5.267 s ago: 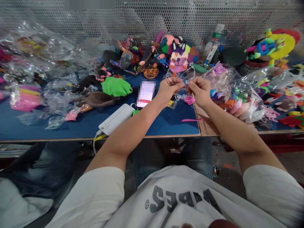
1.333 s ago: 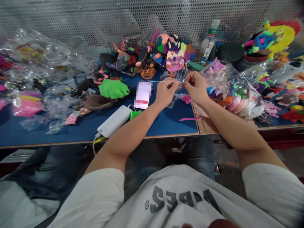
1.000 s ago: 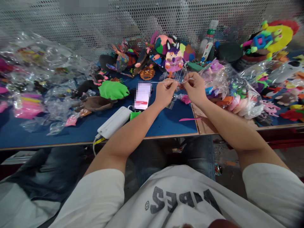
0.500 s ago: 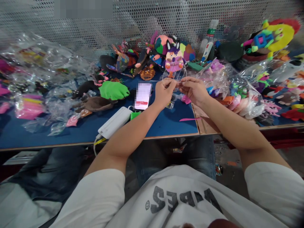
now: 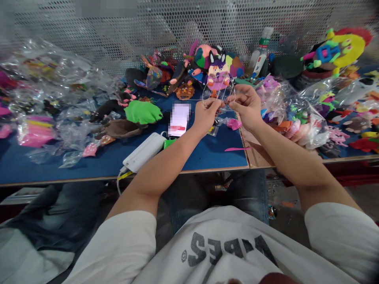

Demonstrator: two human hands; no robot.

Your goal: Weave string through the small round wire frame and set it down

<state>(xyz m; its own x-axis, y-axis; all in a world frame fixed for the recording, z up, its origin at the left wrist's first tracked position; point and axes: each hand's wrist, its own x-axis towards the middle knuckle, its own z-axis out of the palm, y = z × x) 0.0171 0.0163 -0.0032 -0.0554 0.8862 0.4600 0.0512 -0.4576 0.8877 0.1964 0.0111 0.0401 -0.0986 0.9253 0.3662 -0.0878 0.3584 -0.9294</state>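
Thin pale wire point(image 5: 203, 93), bent into loops, rises between my hands above the blue table. The fingers of my left hand point(image 5: 207, 115) are pinched on its lower part, with one straight end sticking out to the left. My right hand point(image 5: 248, 107) pinches the wire's right side between thumb and forefinger, its other fingers curled loosely. Just behind the loops stands a purple and cream clay animal figure point(image 5: 218, 71) with dark pointed ears. A lit phone point(image 5: 179, 120) lies left of my left hand. Below my hands rests a pink modelling tool point(image 5: 237, 149).
A white power bank point(image 5: 144, 152) with a cable sits near the front edge. Bagged clay point(image 5: 37, 132) and a green clay piece point(image 5: 142, 112) lie left. Bagged clay figures point(image 5: 304, 128) crowd the right. A bottle point(image 5: 262, 51) stands before the perforated metal screen point(image 5: 183, 23).
My right hand's fingers have lifted and spread a little, while the thumb and forefinger stay at the wire. The left hand keeps its pinch. The view has shifted slightly.
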